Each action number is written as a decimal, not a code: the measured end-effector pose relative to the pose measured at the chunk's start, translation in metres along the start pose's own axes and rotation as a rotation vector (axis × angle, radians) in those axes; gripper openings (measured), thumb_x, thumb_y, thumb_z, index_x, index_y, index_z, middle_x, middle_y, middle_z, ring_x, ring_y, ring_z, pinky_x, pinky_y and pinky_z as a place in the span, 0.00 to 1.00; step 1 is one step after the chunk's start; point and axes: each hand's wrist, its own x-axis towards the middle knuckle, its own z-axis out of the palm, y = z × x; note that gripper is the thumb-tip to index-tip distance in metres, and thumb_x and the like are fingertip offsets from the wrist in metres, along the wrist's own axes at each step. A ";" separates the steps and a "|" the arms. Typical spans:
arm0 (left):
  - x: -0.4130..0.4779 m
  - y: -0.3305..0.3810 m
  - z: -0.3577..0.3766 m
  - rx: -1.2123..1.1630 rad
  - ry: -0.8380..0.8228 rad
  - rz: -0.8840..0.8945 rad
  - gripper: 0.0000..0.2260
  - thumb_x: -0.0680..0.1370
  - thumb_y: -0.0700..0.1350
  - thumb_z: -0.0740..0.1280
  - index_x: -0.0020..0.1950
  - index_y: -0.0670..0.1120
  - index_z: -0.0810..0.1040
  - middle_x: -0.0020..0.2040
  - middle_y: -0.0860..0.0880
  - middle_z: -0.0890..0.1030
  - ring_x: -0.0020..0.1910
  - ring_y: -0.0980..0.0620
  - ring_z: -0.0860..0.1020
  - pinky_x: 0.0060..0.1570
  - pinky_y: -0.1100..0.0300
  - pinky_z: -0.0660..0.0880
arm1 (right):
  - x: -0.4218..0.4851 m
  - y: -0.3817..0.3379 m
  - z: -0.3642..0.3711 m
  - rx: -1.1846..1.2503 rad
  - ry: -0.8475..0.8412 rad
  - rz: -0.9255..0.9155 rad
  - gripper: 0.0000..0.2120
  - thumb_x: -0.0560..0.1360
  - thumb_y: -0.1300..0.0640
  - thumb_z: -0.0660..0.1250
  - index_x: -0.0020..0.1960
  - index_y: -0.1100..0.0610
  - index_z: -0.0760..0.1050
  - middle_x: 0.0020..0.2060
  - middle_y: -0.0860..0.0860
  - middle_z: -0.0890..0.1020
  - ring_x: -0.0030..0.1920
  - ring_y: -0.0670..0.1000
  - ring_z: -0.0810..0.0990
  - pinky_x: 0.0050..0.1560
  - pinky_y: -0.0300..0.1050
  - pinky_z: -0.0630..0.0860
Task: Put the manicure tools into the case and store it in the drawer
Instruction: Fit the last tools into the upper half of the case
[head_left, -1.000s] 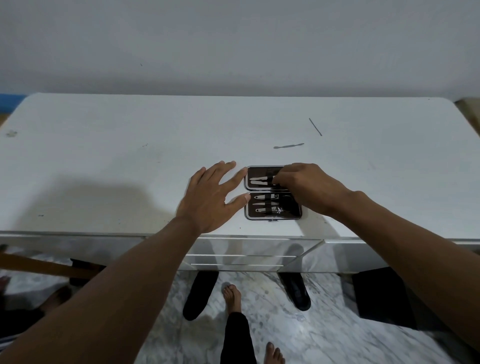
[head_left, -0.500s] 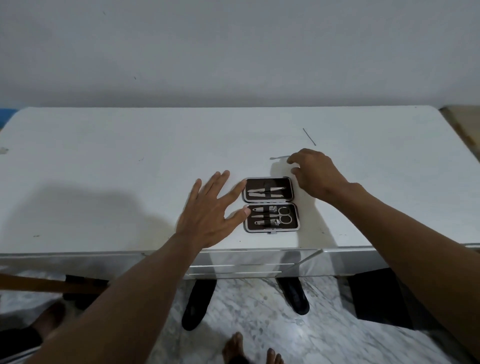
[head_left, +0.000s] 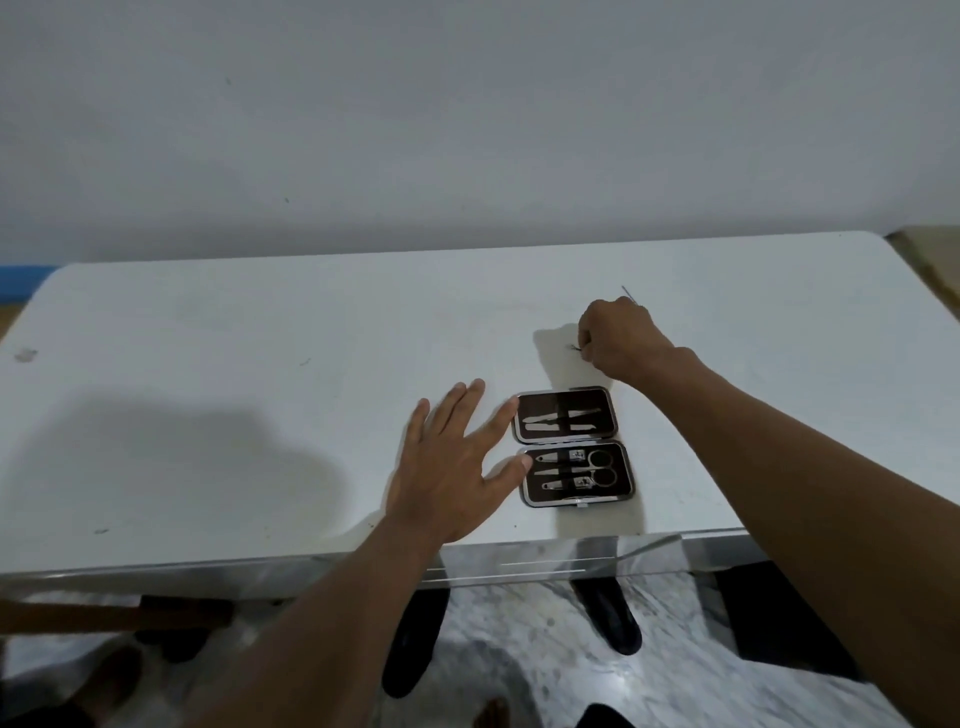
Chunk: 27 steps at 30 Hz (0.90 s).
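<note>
A dark brown manicure case (head_left: 574, 445) lies open and flat near the front edge of the white table (head_left: 260, 364), with several metal tools strapped into both halves. My left hand (head_left: 452, 467) rests flat with spread fingers, its index finger and thumb touching the case's left edge. Beyond the case, my right hand (head_left: 618, 338) is curled down on the tabletop around a small metal tool (head_left: 573, 347), of which only a dark tip shows at the fingers. A thin needle-like tool (head_left: 629, 295) lies just behind that hand.
The table's mirrored front (head_left: 519, 566) with a drawer line runs below the front edge. Under it is marble floor (head_left: 519, 649) with dark table legs (head_left: 608, 613). A grey wall (head_left: 467, 130) stands behind the table.
My right hand left the case, moved back and right to the loose tool and curled over it. The left hand stayed at the case's left edge. The camera tilted up.
</note>
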 end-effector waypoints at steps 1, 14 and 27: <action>0.002 0.000 -0.001 -0.001 0.003 0.001 0.29 0.78 0.68 0.48 0.77 0.61 0.55 0.79 0.50 0.56 0.78 0.51 0.51 0.75 0.44 0.48 | 0.003 -0.002 -0.004 -0.002 -0.016 0.007 0.04 0.70 0.68 0.66 0.43 0.63 0.78 0.43 0.61 0.83 0.44 0.62 0.81 0.49 0.54 0.81; 0.002 0.001 -0.002 -0.002 0.022 0.009 0.29 0.77 0.67 0.48 0.77 0.60 0.58 0.79 0.47 0.58 0.78 0.48 0.54 0.74 0.41 0.54 | 0.001 -0.015 -0.014 0.055 -0.155 0.120 0.14 0.68 0.58 0.70 0.35 0.57 0.64 0.37 0.54 0.72 0.42 0.59 0.73 0.42 0.47 0.72; 0.002 -0.002 -0.001 -0.011 0.013 0.004 0.28 0.78 0.67 0.49 0.77 0.60 0.57 0.79 0.48 0.57 0.78 0.49 0.53 0.74 0.41 0.53 | 0.001 -0.018 -0.009 0.038 -0.115 0.108 0.09 0.67 0.63 0.67 0.36 0.60 0.67 0.34 0.55 0.72 0.40 0.59 0.74 0.39 0.47 0.71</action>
